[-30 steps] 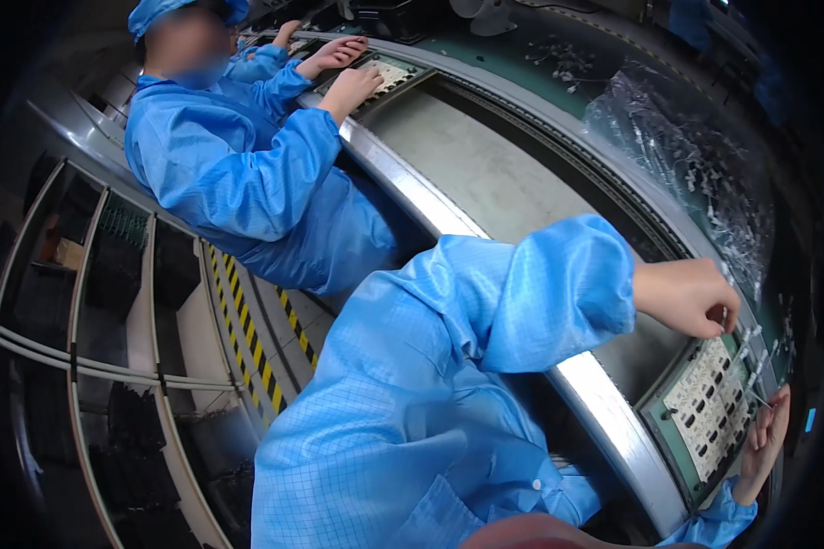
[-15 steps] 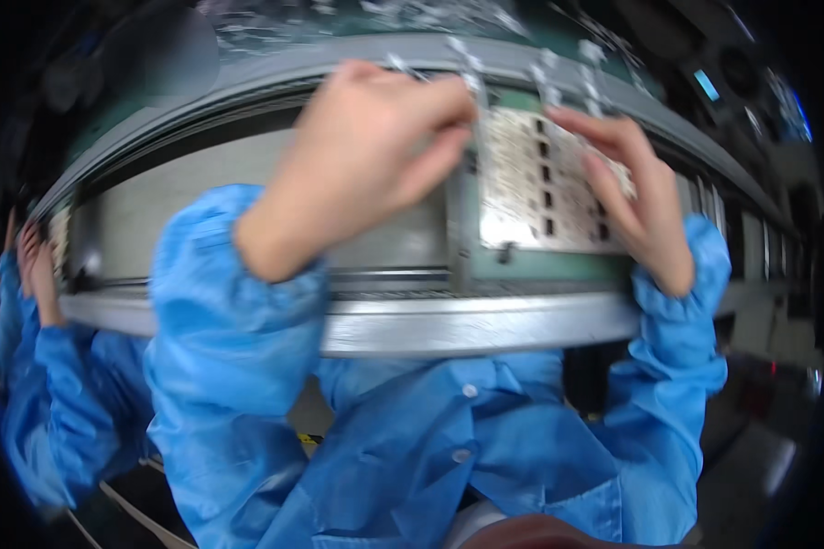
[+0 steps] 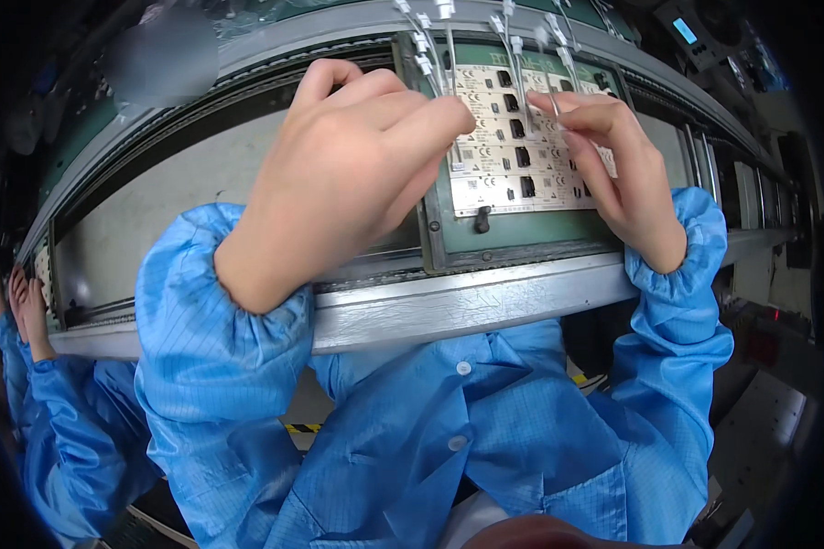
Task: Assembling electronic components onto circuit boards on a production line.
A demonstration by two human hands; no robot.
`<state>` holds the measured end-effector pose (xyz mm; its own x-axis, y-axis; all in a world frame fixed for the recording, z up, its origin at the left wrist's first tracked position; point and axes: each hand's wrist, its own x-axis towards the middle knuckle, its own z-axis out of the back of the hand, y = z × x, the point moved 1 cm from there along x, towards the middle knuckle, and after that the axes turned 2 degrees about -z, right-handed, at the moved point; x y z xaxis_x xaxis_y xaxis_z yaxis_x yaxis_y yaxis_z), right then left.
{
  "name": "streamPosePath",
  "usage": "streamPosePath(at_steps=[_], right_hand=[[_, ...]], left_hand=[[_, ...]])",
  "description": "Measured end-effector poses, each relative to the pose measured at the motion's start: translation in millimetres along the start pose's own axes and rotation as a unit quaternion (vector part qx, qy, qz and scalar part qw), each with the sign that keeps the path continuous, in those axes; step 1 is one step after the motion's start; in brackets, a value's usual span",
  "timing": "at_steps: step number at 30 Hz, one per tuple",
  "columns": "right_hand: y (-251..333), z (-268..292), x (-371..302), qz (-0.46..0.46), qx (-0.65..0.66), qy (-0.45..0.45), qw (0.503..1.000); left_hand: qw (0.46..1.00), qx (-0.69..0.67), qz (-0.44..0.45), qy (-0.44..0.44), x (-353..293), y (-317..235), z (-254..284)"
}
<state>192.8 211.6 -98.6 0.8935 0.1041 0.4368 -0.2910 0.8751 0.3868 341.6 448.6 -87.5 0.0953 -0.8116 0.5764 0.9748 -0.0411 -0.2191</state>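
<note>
A panel of pale circuit boards (image 3: 487,194) with black components lies in a green carrier (image 3: 522,238) on the conveyor. Over its left columns my left hand (image 3: 348,156) is closed, thumb and forefinger pinching a thin wire lead (image 3: 448,64). A white plug (image 3: 457,162) hangs below those fingers, over the board edge. My right hand (image 3: 621,151) is above the right part of the panel, its thumb and forefinger closed round another thin wire lead (image 3: 552,87). Its palm side hides part of the boards. More wire leads with white plugs (image 3: 423,44) fan out along the carrier's far edge.
A metal rail (image 3: 476,306) runs along the near side of the conveyor. To the left, a pale surface (image 3: 156,215) lies between the rails. Another person's hands (image 3: 29,306) and blue sleeves are at the far left. A device with a lit screen (image 3: 685,31) stands at the back right.
The view has shifted and sharpened, and the panel sits slightly higher and farther left in it. Both my hands stay over the boards, now visibly pinching wire leads.
</note>
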Motion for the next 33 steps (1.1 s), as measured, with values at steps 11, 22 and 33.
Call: streamPosePath(at_steps=[11, 22, 33], right_hand=[[17, -3, -7, -0.080, -0.026, 0.041, 0.996], [17, 0, -7, -0.068, -0.043, 0.051, 0.995], [13, 5, -9, -0.052, -0.082, 0.043, 0.994]], left_hand=[[0.999, -0.031, 0.017, 0.009, -7, -11, -1], [1.000, -0.020, 0.011, 0.010, -3, -11, 3], [1.000, -0.001, 0.003, 0.012, 5, -12, 3]])
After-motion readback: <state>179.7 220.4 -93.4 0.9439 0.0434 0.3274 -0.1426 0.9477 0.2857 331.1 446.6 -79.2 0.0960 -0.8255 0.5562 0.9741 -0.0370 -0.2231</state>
